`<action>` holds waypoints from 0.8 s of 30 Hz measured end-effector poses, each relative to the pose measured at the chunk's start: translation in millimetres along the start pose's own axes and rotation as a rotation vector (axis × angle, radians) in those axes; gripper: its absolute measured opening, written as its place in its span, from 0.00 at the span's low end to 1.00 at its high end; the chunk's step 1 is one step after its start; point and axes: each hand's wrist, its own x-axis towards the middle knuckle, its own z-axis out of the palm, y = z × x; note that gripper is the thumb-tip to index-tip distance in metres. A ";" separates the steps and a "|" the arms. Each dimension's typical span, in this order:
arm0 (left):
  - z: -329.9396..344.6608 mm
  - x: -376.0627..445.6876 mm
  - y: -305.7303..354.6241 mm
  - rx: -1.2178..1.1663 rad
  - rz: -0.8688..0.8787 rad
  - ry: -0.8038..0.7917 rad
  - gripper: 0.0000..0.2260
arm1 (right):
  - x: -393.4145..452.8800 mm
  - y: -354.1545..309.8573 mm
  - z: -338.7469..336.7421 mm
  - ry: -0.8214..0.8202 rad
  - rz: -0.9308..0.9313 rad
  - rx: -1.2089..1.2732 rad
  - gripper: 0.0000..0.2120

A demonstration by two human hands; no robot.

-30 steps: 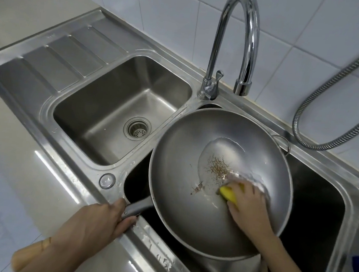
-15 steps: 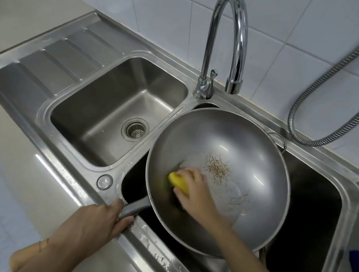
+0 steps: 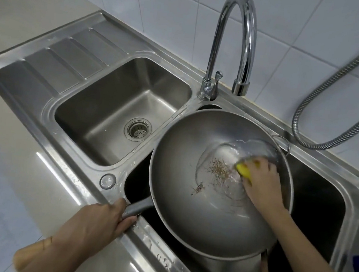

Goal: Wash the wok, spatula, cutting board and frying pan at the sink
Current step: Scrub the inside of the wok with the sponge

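Over the sink, wok handle points near-left.

Left hand curled in a grip, right hand pressing palm-down, forearm extended

Legible markings: none.
I can read no text, label, brand or number on any surface; faint embossed marks on the stainless steel sink rim stay unreadable to me.

Left hand grips wok handle; right hand presses sponge inside.
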 end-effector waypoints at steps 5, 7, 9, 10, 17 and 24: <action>1.2 -0.8 -0.8 0.011 -0.004 0.035 0.21 | 63.7 -79.1 -0.3 0.035 -0.029 0.200 0.21; 7.3 -1.4 -5.5 0.013 0.033 0.081 0.19 | 68.3 -115.4 -2.5 0.010 -0.069 0.379 0.21; 8.1 -2.1 -5.9 0.028 0.047 0.093 0.18 | 55.8 -146.8 -4.7 -0.045 -0.108 0.567 0.22; 7.6 -2.5 -5.1 0.044 0.053 0.099 0.20 | 44.1 -158.8 -6.9 -0.083 -0.136 0.633 0.23; 5.5 -1.5 -7.1 0.037 0.029 0.043 0.23 | -72.1 -133.1 -12.5 -0.411 -0.313 0.666 0.23; 0.5 -1.7 0.9 0.080 -0.009 0.026 0.20 | -95.5 -13.6 3.3 -0.137 -0.100 0.027 0.18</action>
